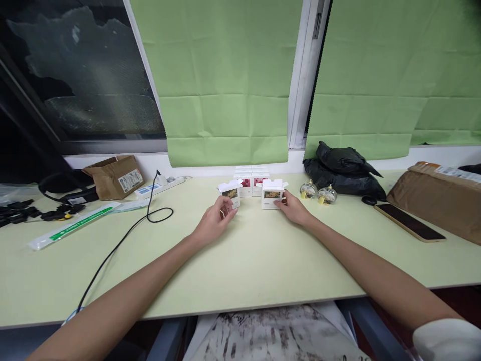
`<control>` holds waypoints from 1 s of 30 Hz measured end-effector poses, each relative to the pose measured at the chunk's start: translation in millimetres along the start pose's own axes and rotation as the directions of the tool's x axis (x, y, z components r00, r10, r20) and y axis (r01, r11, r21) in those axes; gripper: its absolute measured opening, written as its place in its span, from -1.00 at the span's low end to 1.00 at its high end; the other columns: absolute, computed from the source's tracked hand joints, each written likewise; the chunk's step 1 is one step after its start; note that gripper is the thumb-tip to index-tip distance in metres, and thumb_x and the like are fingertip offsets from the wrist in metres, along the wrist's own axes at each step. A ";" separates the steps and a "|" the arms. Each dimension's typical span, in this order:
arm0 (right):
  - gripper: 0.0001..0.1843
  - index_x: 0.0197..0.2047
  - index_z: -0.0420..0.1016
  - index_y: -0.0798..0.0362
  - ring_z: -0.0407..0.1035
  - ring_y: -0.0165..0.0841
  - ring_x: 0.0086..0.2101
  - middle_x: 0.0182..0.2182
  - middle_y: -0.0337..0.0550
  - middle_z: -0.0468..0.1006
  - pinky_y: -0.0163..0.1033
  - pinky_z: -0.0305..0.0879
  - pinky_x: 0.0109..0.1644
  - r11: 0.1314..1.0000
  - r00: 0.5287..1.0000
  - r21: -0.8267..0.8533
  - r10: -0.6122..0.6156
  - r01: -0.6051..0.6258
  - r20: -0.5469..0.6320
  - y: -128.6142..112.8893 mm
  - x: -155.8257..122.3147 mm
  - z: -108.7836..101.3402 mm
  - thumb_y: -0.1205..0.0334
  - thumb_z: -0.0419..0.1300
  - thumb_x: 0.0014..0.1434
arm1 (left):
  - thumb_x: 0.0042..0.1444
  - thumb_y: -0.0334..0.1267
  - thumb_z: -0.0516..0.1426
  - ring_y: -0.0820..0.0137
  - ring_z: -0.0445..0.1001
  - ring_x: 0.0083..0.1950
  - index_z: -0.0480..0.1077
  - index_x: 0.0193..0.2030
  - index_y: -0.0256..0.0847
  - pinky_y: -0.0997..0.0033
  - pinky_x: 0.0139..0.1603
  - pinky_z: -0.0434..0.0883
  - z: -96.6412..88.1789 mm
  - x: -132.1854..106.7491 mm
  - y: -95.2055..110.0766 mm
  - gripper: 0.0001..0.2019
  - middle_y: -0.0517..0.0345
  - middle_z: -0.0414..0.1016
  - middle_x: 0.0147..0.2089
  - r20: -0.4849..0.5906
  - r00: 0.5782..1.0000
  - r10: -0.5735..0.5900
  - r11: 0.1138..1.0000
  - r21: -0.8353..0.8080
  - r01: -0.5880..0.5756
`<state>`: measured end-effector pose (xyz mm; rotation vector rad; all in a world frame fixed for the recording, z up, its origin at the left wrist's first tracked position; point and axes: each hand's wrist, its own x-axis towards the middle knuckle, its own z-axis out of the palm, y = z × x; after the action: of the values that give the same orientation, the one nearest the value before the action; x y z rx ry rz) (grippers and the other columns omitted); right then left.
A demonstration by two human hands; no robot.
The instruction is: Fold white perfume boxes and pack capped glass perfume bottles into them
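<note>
My left hand (216,219) is closed at the near left corner of a small white box (236,199), its fingers curled against the side. This box is slightly tilted, and its top flaps stand open. To its right, a second small white box (267,202) with a dark picture stands upright, its flaps also open. My right hand (295,208) grips that one from the right, fingers on its front and side. Whatever is inside either box is hidden. Just behind them stand several white boxes (246,183) with red pictures, partly covered.
Two round glass ornaments (308,189) with gold parts sit right of my right hand. Beyond are a black plastic bag (341,173), a phone (409,222) and a cardboard box (439,200). On the left lie a black cable (128,234), a power strip (160,186) and an open carton (116,178).
</note>
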<state>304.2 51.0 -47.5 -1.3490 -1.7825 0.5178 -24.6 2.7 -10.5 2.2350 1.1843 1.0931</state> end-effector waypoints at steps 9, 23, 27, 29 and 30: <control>-0.71 0.11 0.42 0.01 0.53 -0.21 -0.09 0.06 -0.01 0.61 -0.10 0.46 0.00 1.000 1.000 -0.016 0.000 0.000 -0.003 1.6 0.7 0.1 0.13 0.19 0.37 | 0.39 0.00 0.11 0.35 0.48 -0.19 0.20 0.07 -0.04 0.33 -0.20 0.40 0.2 0.0 0.8 -0.73 0.20 0.47 -0.17 0.001 1.000 -0.008 1.000 -0.029 0.008; -0.73 0.10 0.42 0.02 0.53 -0.22 -0.09 0.07 -0.01 0.61 -0.13 0.47 0.00 1.000 1.000 -0.028 0.000 0.000 0.000 -1.3 -0.4 -0.5 0.14 0.18 0.38 | 0.40 0.01 0.10 0.37 0.48 -0.21 0.17 0.08 -0.04 0.34 -0.20 0.39 1.2 -0.8 0.2 -0.72 0.21 0.47 -0.17 -0.002 1.000 -0.010 0.999 -0.044 0.010; -0.74 0.09 0.43 0.01 0.53 -0.23 -0.10 0.06 -0.03 0.62 -0.13 0.47 0.01 1.000 1.000 -0.021 0.002 -0.002 -0.001 -0.8 -0.4 -0.4 0.14 0.19 0.38 | 0.39 0.02 0.10 0.37 0.48 -0.22 0.18 0.08 -0.04 0.34 -0.22 0.39 1.3 -0.8 0.7 -0.71 0.20 0.47 -0.17 -0.005 1.000 -0.005 0.999 -0.044 0.004; -0.74 0.08 0.44 0.01 0.53 -0.23 -0.09 0.06 -0.03 0.61 -0.12 0.47 0.01 1.000 1.000 -0.018 0.005 -0.005 -0.002 -1.8 -0.7 -0.7 0.14 0.19 0.38 | 0.39 0.02 0.11 0.36 0.49 -0.21 0.18 0.08 -0.05 0.35 -0.22 0.39 1.3 -0.6 0.9 -0.71 0.19 0.48 -0.16 -0.006 1.000 -0.002 0.999 -0.041 0.002; -0.74 0.09 0.44 0.01 0.52 -0.22 -0.09 0.06 -0.03 0.61 -0.12 0.46 0.02 1.000 1.000 -0.016 0.006 -0.006 -0.004 -2.3 -0.9 -0.9 0.14 0.19 0.37 | 0.39 0.02 0.10 0.36 0.48 -0.21 0.18 0.08 -0.05 0.35 -0.22 0.40 1.3 -0.5 1.0 -0.71 0.19 0.48 -0.16 -0.006 1.000 -0.001 0.999 -0.040 0.001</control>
<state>303.6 49.2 -45.6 -1.3656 -1.7841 0.5047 -23.2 1.8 -10.9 2.2025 1.1557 1.1135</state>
